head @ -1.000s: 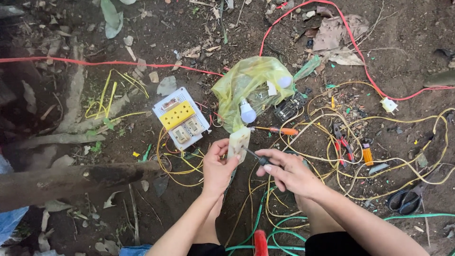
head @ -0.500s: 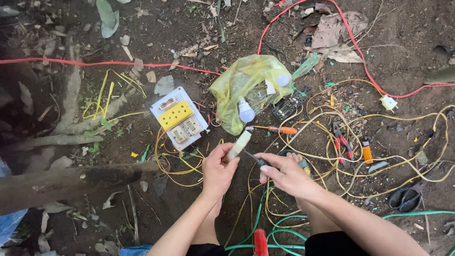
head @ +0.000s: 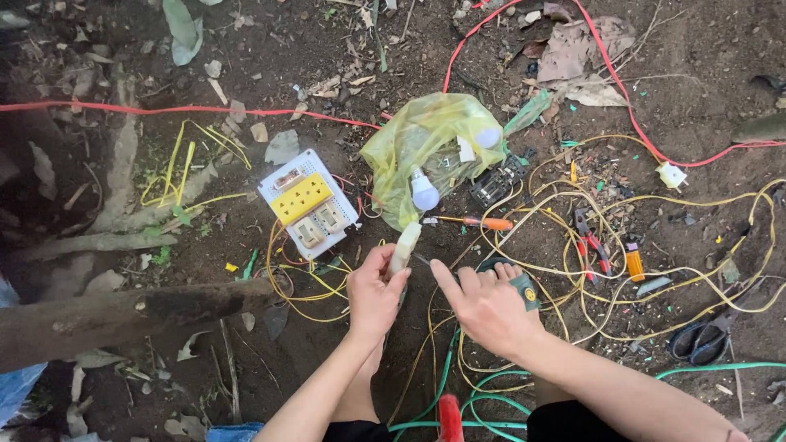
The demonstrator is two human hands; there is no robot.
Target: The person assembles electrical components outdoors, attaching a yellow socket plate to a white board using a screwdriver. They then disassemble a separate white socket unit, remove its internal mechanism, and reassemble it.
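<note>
My left hand grips a small cream-coloured plastic block, held upright over the dirt. My right hand is beside it, fingers curled around a thin dark tool whose tip touches the block's lower side. A white board with yellow and cream sockets lies on the ground just up and left of my left hand. A yellow plastic bag holding two white bulbs lies beyond the hands.
Tangled yellow wires cover the right side, with an orange-handled screwdriver, red pliers and an orange lighter. A red cable crosses the top. Green cable loops near my legs. A log lies at left.
My left hand has turned the cream block from face-on to edge-on and upright. My right hand stays beside it with the tool tip against the block.
</note>
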